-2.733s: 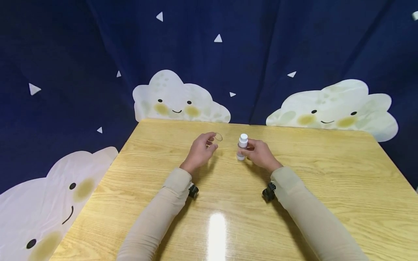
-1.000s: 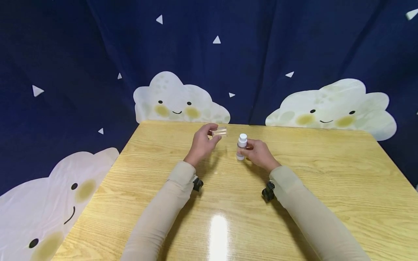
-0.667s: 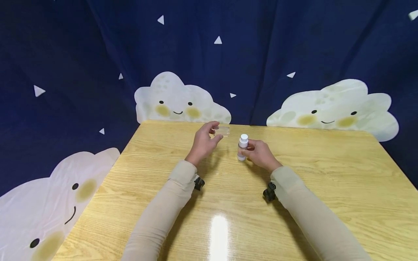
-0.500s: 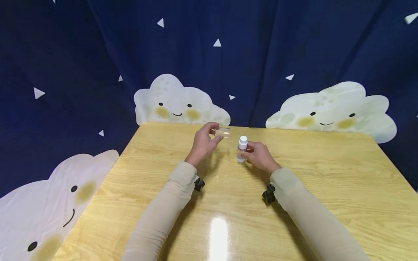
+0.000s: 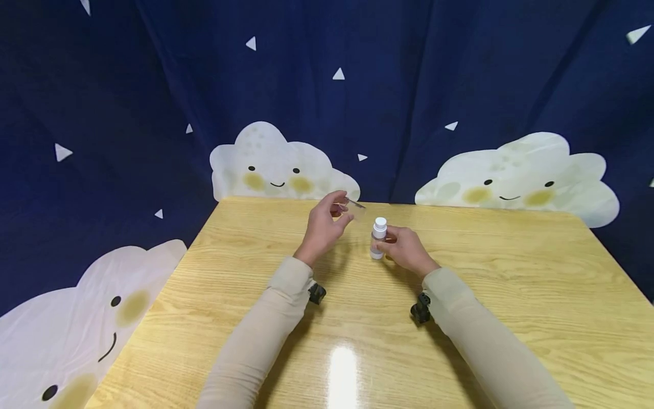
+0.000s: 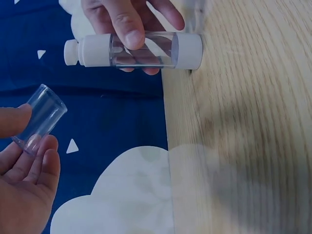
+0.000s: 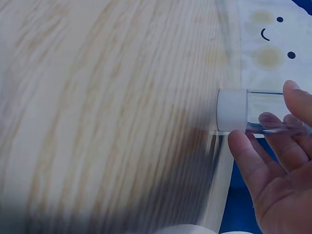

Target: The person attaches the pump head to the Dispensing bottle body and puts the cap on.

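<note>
My left hand [image 5: 327, 224] pinches a clear plastic cap [image 6: 45, 114] between thumb and fingers, held up off the table and tilted. The cap is a hollow see-through cylinder, faint in the head view. To its right, my right hand [image 5: 407, 248] grips a small pump bottle [image 5: 378, 238] round its middle. The bottle stands upright with its base at the table, and it has a white top, a clear body and a white base [image 7: 231, 110]. In the left wrist view, the right thumb [image 6: 132, 39] lies across the clear body. Cap and bottle are apart.
Both hands are over the far half of a wooden table [image 5: 485, 272]. Behind its back edge hangs a dark blue curtain [image 5: 286, 68] with white triangles and smiling clouds [image 5: 283, 150]. A small black camera [image 5: 317, 293] sits at each wrist.
My left hand has moved slightly right and turned the cap, from its round end facing the head camera to sideways, now tilted. My right hand keeps its hold on the pump bottle.
</note>
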A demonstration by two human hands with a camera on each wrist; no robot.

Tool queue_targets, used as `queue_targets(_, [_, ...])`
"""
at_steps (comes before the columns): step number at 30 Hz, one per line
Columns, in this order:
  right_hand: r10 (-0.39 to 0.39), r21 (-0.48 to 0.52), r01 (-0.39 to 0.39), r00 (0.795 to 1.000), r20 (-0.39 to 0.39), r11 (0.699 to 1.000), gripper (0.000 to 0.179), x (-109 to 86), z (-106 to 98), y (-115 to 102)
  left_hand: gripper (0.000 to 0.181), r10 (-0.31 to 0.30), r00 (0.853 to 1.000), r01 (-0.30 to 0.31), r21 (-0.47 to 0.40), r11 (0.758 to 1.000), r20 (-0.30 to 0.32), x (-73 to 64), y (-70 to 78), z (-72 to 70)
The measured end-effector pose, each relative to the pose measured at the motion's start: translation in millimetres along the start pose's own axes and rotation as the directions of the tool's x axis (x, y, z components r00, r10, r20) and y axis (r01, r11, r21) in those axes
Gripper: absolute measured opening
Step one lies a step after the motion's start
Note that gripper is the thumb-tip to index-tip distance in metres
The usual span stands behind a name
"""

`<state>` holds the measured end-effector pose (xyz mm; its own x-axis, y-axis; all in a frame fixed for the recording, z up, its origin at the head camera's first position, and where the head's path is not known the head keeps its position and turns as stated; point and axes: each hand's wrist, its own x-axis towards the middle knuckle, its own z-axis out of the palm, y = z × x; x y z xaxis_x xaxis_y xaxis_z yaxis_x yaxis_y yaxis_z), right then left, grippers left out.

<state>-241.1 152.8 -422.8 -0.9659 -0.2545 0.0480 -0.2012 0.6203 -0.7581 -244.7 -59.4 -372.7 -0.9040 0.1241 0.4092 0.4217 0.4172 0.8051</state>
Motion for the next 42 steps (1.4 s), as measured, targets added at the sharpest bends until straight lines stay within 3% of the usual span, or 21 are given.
queue_targets(4, [0.008,0.001,-0.008,1.000,0.010,1.000,0.039,0.3,-0.4,-0.2,0.039,-0.031,1.000,0.031,-0.022,0.999,0.002,-0.6,1.3,0.2])
queue_targets(15, [0.015,0.016,-0.015,1.000,0.004,1.000,0.039,4.9,-1.9,-2.4,0.040,0.066,0.998,-0.067,0.022,0.998,0.004,8.5,9.6,-0.5])
queue_targets(30, [0.005,0.012,-0.005,1.000,0.012,1.000,0.038,5.3,-2.4,-1.1,0.040,0.120,0.989,-0.126,0.075,0.989,0.083,16.3,26.5,6.5])
queue_targets(42, [0.024,0.010,-0.024,0.999,0.033,1.000,0.038,3.9,-2.6,0.5,0.039,0.131,0.981,-0.149,0.124,0.981,0.143,19.0,29.8,5.9])
